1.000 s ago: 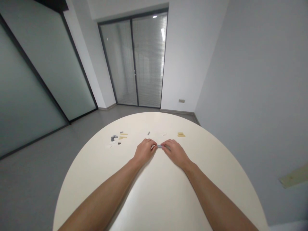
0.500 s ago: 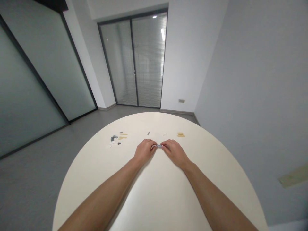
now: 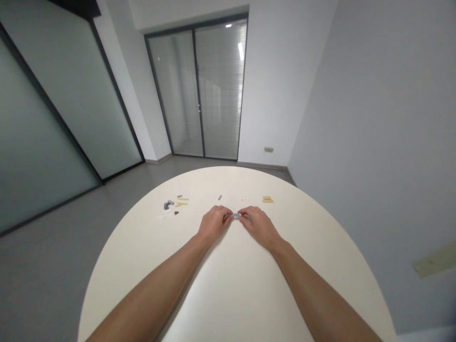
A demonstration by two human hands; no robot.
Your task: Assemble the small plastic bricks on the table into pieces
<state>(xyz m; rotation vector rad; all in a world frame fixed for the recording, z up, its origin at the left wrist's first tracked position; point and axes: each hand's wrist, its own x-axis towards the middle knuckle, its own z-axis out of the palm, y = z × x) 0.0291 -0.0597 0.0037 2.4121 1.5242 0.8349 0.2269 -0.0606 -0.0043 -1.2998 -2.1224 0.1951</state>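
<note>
A small light grey-blue piece (image 3: 235, 215) lies between my two hands, low over the table; its exact kind is too small to make out. The fingertips of my left hand (image 3: 215, 221) pinch its left end. From the other side, my right hand (image 3: 259, 224) has its thumb and fingers closed at the right end. Just beyond my hands lie a small grey strip (image 3: 220, 197) and a pale, whitish piece (image 3: 243, 198).
The round white table (image 3: 242, 285) carries a cluster of dark grey pieces (image 3: 167, 205) and thin tan strips (image 3: 182, 204) at the left. A stack of tan strips (image 3: 268, 199) lies at the right. Glass doors (image 3: 199, 95) stand beyond.
My fingertips have shifted slightly at the small piece, and a little more of it shows between them. The pieces lying on the table have stayed put.
</note>
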